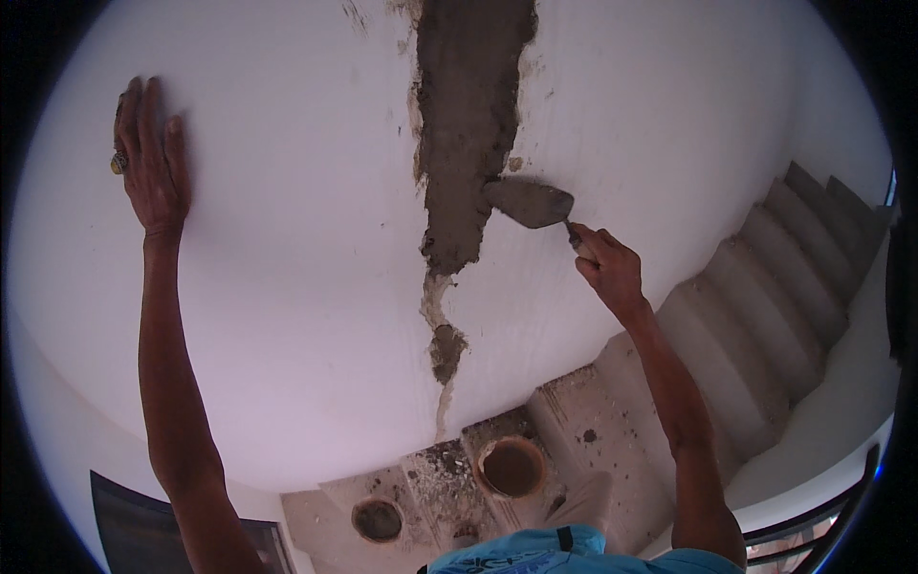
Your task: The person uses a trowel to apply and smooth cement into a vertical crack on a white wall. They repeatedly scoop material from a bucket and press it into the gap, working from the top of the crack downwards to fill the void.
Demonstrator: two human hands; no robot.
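My left hand [153, 167] lies on the white wall [287, 239] at upper left, fingers stretched out, a ring on one. My right hand [610, 268] grips the wooden handle of a pointing trowel. Its grey, mortar-smeared blade [531, 203] touches the right edge of a long vertical strip of grey mortar [464, 96] with ragged edges. Below the strip, a narrow damaged line with pale rough edges runs down through a smaller mortar patch [446, 352].
Concrete stairs [741, 306] curve along the wall to the right. On the debris-spattered steps below stand two round containers [510, 467] [378, 519]. A dark railing [832, 517] is at lower right, a dark framed opening [143, 517] at lower left. My blue shirt shows at the bottom edge.
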